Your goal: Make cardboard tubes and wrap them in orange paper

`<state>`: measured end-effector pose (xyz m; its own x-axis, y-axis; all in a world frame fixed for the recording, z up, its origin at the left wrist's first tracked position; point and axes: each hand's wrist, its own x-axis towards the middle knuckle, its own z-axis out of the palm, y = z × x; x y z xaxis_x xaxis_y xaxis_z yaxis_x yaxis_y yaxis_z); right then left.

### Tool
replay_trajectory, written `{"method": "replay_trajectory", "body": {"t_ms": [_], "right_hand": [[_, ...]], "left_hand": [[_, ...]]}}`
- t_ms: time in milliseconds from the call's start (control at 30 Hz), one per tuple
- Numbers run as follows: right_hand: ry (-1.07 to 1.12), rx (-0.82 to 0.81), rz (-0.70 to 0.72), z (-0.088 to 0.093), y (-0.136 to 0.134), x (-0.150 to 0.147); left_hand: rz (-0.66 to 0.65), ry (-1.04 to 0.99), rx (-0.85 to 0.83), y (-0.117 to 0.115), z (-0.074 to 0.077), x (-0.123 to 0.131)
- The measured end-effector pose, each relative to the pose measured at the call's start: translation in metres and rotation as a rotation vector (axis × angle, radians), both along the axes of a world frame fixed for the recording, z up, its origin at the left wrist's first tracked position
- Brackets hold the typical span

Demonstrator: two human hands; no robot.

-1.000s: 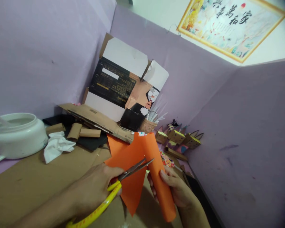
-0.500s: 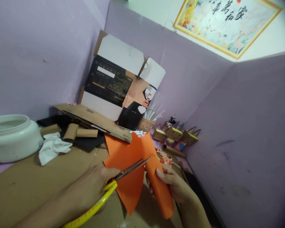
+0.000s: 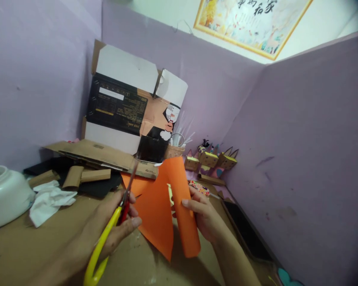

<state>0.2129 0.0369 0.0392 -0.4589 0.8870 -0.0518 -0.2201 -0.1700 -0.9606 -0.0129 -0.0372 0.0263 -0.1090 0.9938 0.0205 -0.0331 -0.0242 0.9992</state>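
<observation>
My left hand (image 3: 115, 228) grips yellow-handled scissors (image 3: 116, 222), blades closed and pointing up and away from the paper. My right hand (image 3: 201, 216) pinches a sheet of orange paper (image 3: 161, 202) near its right strip, holding it up above the cardboard-covered table (image 3: 32, 246). A long cut runs up the sheet, splitting it into a wide left flap and a narrow right strip. The scissors sit just left of the paper, not touching the cut.
A white pot (image 3: 2, 194) and crumpled tissue (image 3: 49, 200) lie at the left. Cardboard tubes (image 3: 77, 175) and a flattened printed box (image 3: 128, 111) stand behind. Small cardboard figures (image 3: 210, 159) line the back right. Purple partition walls (image 3: 301, 159) close in the space.
The scissors have left the cut and swung up to point away, blades closed. The cut in the orange paper is now longer, and the view has shifted right.
</observation>
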Motion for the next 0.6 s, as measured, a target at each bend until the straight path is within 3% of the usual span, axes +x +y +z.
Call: {"method": "replay_trajectory", "body": {"t_ms": [100,200,300,600], "right_hand": [[-0.027,0.043,0.066,-0.005,-0.012,-0.014],[-0.082,0.176,0.131,-0.005,-0.022,-0.024],[-0.12,0.292,0.123,-0.004,-0.028,-0.027],[-0.17,0.349,-0.083,-0.013,-0.028,-0.033]], "left_hand": [[0.129,0.321,0.082,-0.001,-0.002,0.013],[0.158,0.488,0.116,-0.002,0.001,0.023],[0.188,0.522,0.176,-0.003,0.004,0.033],[0.189,0.51,0.17,-0.009,0.003,0.048]]}}
